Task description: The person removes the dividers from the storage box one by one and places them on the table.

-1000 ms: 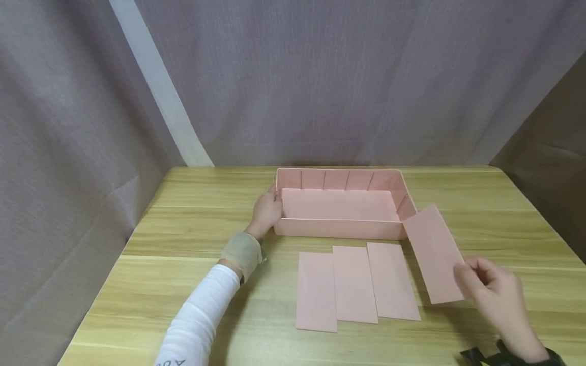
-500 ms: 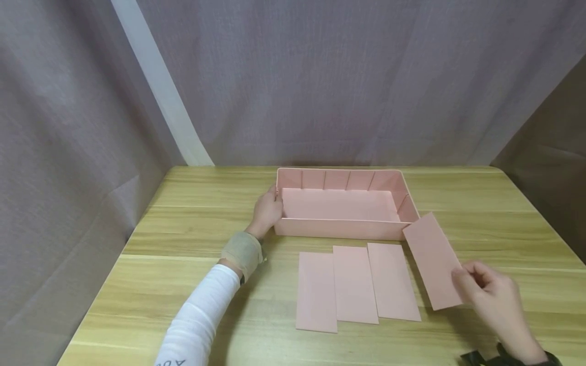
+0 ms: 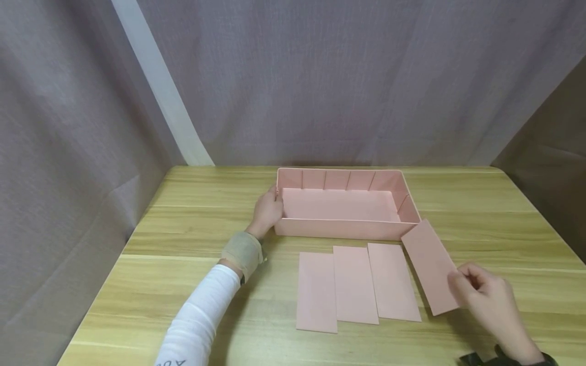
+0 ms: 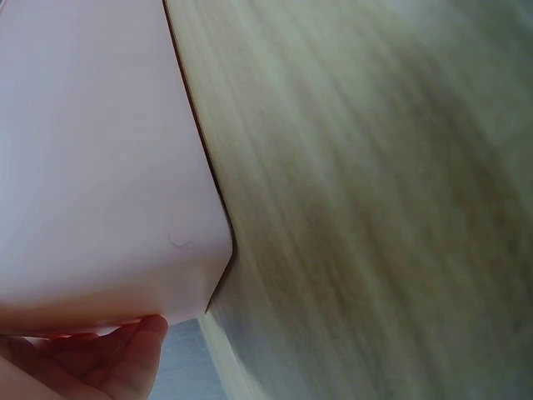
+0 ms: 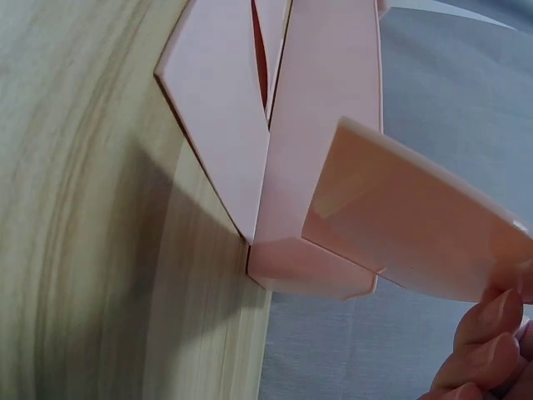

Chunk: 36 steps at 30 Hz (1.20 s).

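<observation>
A long pink storage box [image 3: 343,229] lies on the table with its hollow side up and slots along its inner walls. My left hand [image 3: 267,211] grips its left end wall; in the left wrist view the fingers [image 4: 137,358] bend against the box [image 4: 100,167]. Between thumb and fingers, my right hand [image 3: 490,300] pinches the lower right edge of a flat pink divider [image 3: 430,267]. That divider tilts above the table, its top corner overlapping the box's front right corner in the head view. In the right wrist view the same divider [image 5: 408,217] hangs in front of the box.
Three more pink dividers, a left one [image 3: 317,292], a middle one [image 3: 355,284] and a right one [image 3: 393,282], lie side by side in front of the box. The wooden table [image 3: 160,244] ends at a grey curtain [image 3: 320,81].
My right hand has lowered the divider slightly toward me and to the left. The left hand and the box stay where they were.
</observation>
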Each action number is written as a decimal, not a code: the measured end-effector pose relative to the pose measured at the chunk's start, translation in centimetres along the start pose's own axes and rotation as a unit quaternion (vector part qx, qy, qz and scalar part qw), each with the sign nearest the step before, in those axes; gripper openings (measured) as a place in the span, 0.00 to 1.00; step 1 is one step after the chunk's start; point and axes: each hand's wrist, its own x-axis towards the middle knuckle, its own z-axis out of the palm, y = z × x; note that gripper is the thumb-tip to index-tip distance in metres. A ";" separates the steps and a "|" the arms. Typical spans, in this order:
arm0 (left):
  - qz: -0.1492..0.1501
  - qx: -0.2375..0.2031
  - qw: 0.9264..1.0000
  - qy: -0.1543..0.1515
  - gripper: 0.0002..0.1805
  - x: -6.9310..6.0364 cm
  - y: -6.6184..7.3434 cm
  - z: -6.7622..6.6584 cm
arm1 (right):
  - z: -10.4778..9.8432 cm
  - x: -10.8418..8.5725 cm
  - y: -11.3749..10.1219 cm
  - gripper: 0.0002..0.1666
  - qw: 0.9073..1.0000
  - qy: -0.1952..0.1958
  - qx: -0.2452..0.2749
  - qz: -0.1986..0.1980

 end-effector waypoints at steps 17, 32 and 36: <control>-0.006 -0.005 1.000 -0.002 0.22 0.0 0.1 0.0 | 0.2 0.2 0.0 0.10 0.999 -0.027 -0.035 0.030; -0.005 -0.003 1.000 0.001 0.22 -0.1 0.1 0.0 | 0.2 0.2 -0.2 0.11 0.995 -0.063 -0.057 0.048; -0.006 -0.002 1.000 -0.001 0.22 -0.1 0.2 -0.1 | 0.2 0.2 -0.1 0.13 0.993 -0.082 -0.063 0.059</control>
